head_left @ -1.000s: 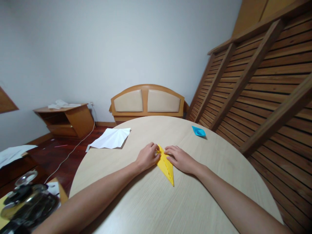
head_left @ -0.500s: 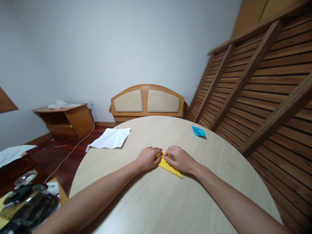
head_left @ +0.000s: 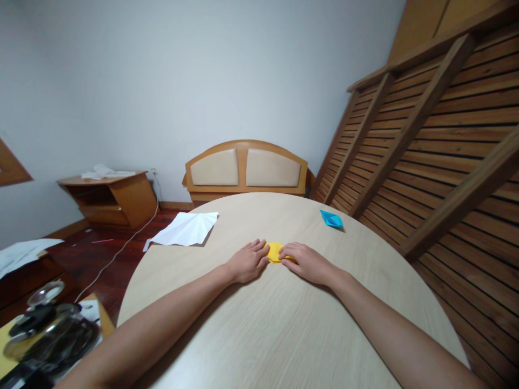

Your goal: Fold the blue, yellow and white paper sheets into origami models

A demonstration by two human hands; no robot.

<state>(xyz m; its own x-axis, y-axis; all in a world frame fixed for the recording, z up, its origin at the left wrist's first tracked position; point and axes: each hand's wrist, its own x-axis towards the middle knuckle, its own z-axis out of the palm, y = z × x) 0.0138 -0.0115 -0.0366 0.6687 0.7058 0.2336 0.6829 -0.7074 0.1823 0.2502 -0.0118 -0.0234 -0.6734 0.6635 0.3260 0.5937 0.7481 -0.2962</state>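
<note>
- Flanking a folded yellow paper, a person's bare hands lie palm down on a round table whose pale top shows a fine, wood-like grain.
- Spread nearly flat, the left hand touches the paper's left end with its fingertips, the fingers slightly apart.
- Bent over the opposite end, the right hand covers part of the paper with curled fingers; whether they pinch it or only press on it cannot be told.
- Lying near the middle of the tabletop, between the two hands, the yellow paper looks compact, matte and bright, with layered folds and a straight crease along its near edge; its ends are hidden beneath the fingers.
- Toward the far right of the table sits a folded blue paper, small and angular, with a pointed tip and a raised centre.
- Across the far left lies a white sheet, crisp and wavy, its creases fanning out and one corner reaching past the curved table edge.
- Beyond the table stand an arched wooden headboard with two smooth cream panels and, on the right, a leaning frame of rough brown slats.
</note>
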